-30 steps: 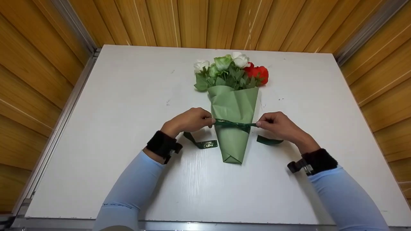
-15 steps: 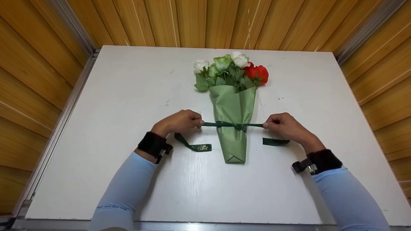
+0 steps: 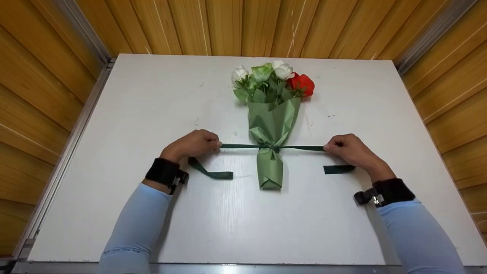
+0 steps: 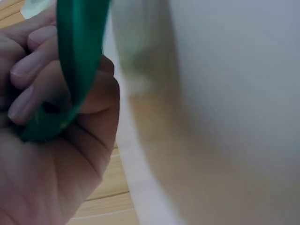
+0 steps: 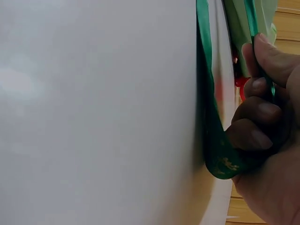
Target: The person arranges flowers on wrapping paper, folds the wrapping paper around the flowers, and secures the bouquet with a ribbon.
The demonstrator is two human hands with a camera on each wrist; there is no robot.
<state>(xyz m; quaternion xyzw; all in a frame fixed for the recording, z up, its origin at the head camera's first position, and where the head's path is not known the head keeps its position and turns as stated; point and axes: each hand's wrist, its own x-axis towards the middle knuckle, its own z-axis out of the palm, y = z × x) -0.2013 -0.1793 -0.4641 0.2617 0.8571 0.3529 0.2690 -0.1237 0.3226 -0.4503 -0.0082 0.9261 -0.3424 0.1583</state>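
A bouquet wrapped in green paper lies on the table, its white, green and red flowers pointing to the far side. A dark green ribbon is cinched in a knot round the lower part of the wrap, and the paper bunches in there. My left hand pinches one end of the ribbon, pulled taut to the left. On the other side my right hand pinches the opposite end between thumb and finger. In both wrist views the ribbon runs through the curled fingers, and its loose tails hang below the hands.
The white table has a metal rail along its near edge. Wood-panelled walls stand behind and at both sides. A black band with a small camera sits on each wrist.
Both hands have moved apart, drawing the ribbon outward on each side. The knot has tightened and the wrap has narrowed and gathered at it. The ribbon tails have shifted outward with the hands.
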